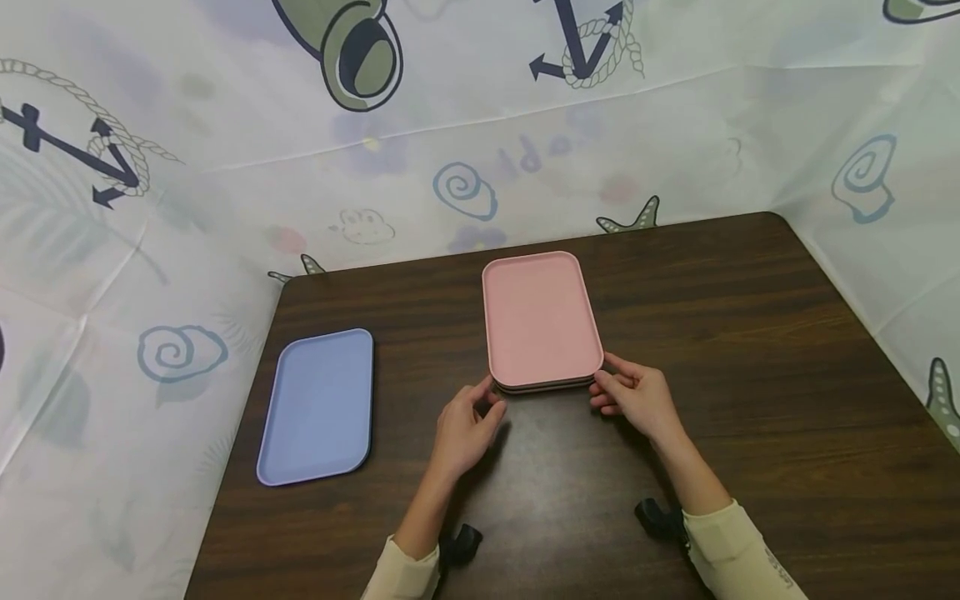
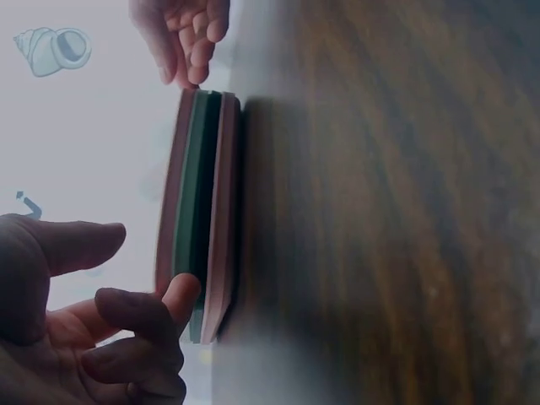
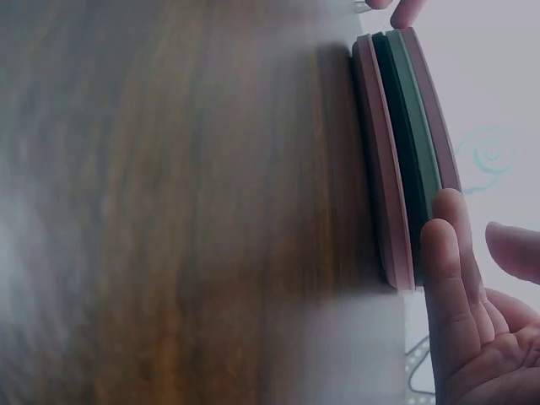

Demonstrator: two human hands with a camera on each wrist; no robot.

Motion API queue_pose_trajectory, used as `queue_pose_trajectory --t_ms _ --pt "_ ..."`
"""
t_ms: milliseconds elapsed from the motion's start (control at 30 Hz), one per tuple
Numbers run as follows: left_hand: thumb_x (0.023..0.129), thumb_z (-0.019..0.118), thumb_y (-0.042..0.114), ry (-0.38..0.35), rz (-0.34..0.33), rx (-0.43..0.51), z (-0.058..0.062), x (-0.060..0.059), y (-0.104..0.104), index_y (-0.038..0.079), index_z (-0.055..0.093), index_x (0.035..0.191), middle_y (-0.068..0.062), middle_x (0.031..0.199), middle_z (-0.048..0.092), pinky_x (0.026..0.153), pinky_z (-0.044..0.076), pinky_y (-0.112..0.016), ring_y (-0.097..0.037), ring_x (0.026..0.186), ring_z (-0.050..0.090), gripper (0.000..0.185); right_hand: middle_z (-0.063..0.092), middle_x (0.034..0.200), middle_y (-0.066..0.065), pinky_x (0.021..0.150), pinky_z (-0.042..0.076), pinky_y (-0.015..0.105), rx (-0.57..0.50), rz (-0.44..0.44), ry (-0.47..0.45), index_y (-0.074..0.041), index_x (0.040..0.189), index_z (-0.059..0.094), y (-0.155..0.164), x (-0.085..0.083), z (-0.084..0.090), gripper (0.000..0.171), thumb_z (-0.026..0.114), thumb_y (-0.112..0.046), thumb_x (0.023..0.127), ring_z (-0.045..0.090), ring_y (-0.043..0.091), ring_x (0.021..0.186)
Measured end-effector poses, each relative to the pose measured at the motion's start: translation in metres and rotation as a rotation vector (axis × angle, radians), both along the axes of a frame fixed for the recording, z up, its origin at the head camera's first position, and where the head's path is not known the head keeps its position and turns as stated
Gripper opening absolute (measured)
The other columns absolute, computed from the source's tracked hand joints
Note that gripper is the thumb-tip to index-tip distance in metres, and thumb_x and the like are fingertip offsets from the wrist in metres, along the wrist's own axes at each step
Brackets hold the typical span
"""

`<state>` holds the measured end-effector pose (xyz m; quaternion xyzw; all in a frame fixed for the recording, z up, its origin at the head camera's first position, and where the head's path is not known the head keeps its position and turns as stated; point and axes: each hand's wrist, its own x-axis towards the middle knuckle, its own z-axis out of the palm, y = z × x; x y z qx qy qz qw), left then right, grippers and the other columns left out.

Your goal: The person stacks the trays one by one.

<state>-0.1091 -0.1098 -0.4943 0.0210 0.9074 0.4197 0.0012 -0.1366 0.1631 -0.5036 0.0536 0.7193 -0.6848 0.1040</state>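
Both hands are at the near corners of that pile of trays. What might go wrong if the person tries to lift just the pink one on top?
The stack of trays is tight: the wrist views show green and pink edges pressed close, so fingertips could catch two at once. The left hand and right hand touch only the near corners, so a lifted tray might tip or slip from so shallow a grip. A slipping tray could slide across the table.

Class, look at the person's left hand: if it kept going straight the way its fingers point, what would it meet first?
Most likely the near-left corner of the stack of flat rectangular plastic trays, pink on top. The left hand points at it, a fingertip apparently already touching its edge.
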Motion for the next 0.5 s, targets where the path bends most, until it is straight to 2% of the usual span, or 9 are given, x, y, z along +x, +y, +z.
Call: queue_pose_trajectory --t_ms 133,367,500 --pt "0.092 0.068 0.024 -0.017 -0.014 0.017 0.004 0.01 -0.005 0.009 0.063 0.132 0.003 0.097 0.064 0.049 0.041 -0.026 -0.01 0.05 0.046 0.043 0.071 0.092 0.024 0.065 0.057 0.033 -0.017 -0.026 0.01 0.005 0.144 0.043 -0.001 0.003 0.002 0.053 0.062 -0.011 0.097 0.072 0.022 0.071" --pt "0.093 0.069 0.021 -0.049 0.0 0.069 0.006 0.033 -0.025 0.009 0.064 0.129 0.002 0.1 0.065 0.045 0.039 -0.026 -0.01 0.048 0.043 0.039 0.072 0.082 0.017 0.059 0.057 0.032 -0.006 -0.144 0.082 0.007 0.133 0.055 -0.006 0.007 0.009 0.045 0.066 -0.014 0.095 0.07 0.017 0.06" --pt "0.093 0.069 0.021 -0.068 0.046 0.093 0.004 0.047 -0.043 0.01 0.066 0.128 0.002 0.101 0.066 0.043 0.038 -0.025 -0.008 0.044 0.039 0.036 0.07 0.079 0.019 0.057 0.057 0.033 -0.014 -0.108 0.113 0.01 0.123 0.062 -0.015 0.008 0.015 0.037 0.066 -0.013 0.095 0.069 0.019 0.058"
